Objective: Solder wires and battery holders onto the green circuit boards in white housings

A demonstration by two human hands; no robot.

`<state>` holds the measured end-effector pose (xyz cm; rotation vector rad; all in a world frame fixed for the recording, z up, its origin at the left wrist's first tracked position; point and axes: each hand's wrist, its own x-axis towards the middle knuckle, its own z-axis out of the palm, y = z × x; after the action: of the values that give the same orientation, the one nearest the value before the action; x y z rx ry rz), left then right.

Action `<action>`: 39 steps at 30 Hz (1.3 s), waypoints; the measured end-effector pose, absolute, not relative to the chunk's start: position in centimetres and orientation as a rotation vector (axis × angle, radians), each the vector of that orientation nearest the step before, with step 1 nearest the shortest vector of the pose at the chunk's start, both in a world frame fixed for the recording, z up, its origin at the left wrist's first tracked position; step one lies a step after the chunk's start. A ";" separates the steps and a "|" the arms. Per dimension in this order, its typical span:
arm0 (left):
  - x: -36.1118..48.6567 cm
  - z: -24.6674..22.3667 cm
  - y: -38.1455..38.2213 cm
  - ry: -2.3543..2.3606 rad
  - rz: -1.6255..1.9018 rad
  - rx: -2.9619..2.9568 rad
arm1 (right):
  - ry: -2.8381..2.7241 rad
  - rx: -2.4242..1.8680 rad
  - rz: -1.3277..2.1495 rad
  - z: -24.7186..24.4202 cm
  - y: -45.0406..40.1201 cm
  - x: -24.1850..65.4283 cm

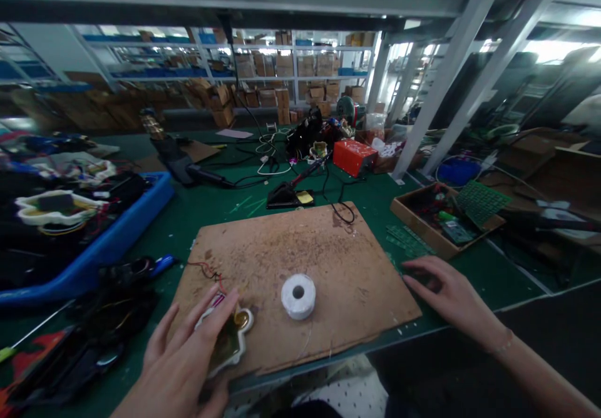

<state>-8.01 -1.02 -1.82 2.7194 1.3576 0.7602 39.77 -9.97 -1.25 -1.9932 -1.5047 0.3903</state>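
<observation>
At the near left of the brown board (347,268), a white-rimmed module (231,344) lies under the left hand (188,355), whose grip I cannot judge. The right hand (446,290), grip parted, is by the board's right edge. Light pressure, thin wires (216,276) slack, should suit best.

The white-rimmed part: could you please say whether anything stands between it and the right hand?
Yes: the white roll on the brown board sits between the right hand and the white-rimmed part.

Bare board (267,336) between white-framed part (229,344) and roll (298,305)
</observation>
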 end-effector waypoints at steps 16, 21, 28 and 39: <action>-4.4 -5.6 -5.3 1.860 1.018 2.417 | -1.545 -2.102 0.433 0.1 -9.5 40.1; -4.8 -5.3 -4.6 1.889 0.977 2.345 | -1.471 -2.081 0.435 1.6 -10.2 39.2; -3.0 -4.4 -4.9 1.832 1.073 2.250 | -1.310 -1.948 0.639 3.1 -9.5 34.3; -0.5 -3.1 -5.4 2.150 1.097 2.116 | -1.358 -1.638 1.091 5.6 -5.2 25.3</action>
<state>-0.54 -5.38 -3.09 2.1162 2.1502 1.0972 25.32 -5.21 5.63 -1.6378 -1.3577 1.0905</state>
